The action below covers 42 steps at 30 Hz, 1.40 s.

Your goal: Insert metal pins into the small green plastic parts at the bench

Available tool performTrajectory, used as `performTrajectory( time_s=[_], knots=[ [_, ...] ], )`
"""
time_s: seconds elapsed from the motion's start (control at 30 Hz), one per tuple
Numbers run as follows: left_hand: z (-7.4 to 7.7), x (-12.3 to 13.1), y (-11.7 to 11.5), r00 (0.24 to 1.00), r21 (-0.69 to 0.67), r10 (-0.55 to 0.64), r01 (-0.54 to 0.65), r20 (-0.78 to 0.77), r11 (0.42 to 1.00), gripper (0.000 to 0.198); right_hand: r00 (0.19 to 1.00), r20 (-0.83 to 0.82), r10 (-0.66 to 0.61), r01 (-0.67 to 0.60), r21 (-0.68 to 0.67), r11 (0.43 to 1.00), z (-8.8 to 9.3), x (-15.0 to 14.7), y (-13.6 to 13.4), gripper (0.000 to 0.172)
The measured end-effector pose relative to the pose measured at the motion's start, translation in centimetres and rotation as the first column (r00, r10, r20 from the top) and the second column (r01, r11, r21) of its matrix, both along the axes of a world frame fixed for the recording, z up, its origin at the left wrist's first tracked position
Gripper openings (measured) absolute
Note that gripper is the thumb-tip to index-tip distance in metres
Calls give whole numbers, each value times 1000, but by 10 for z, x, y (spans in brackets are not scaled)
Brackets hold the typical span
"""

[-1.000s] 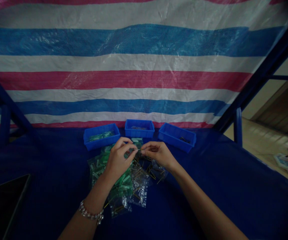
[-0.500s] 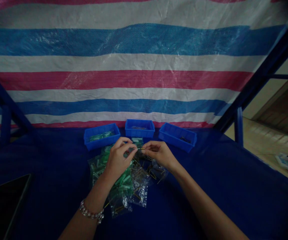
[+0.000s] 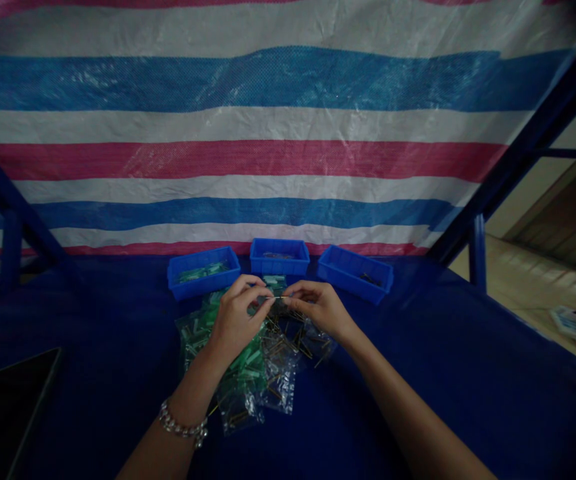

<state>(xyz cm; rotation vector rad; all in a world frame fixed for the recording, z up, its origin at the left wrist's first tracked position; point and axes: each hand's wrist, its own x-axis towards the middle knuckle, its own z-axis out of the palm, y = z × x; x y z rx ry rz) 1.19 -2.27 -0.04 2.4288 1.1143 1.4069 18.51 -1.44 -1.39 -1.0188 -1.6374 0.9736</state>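
A thin metallic rod [image 3: 277,297] runs level between my two hands, pinched at both ends. My left hand [image 3: 241,313] grips its left end between thumb and fingertips, and my right hand [image 3: 321,307] grips the brass-coloured right end. Below them lie clear plastic bags [image 3: 248,363] of green pieces. Beside these, clear bags with thin brass-coloured pins [image 3: 278,353] overlap one another, and dark and brass-coloured pins [image 3: 304,343] lie further right. A beaded bracelet is on my left wrist.
Three blue bins stand behind my hands: left [image 3: 203,285] with green pieces, middle [image 3: 281,267] with small parts, right [image 3: 351,283] with dark parts. A dark-screened device [image 3: 13,407] lies at left. Striped sheeting [image 3: 248,160] hangs behind the blue table [image 3: 448,373].
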Motion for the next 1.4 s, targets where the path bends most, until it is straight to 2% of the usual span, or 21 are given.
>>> performTrajectory(
  time_s=[0.17, 0.47, 0.73, 1.4],
  knots=[
    [1, 0, 0, 1000, -5, -7, 7, -8, 1000, 7, 997, 73, -3, 3, 2, 1000, -5, -1, 2, 20],
    [2, -1, 0, 1000, -49, 3, -4, -24, 999, 7, 1000, 16, -23, 23, 36, 999, 2, 1, 0, 20],
    [1, 0, -1, 1000, -23, -5, 5, -18, 1000, 8, 989, 140, -49, 44, 39, 998, -2, 1, 1, 20],
    [1, 0, 0, 1000, -2, -4, 4, -20, 1000, 7, 990, 134, -49, 41, 60, 997, -2, 3, 2, 20]
  ],
)
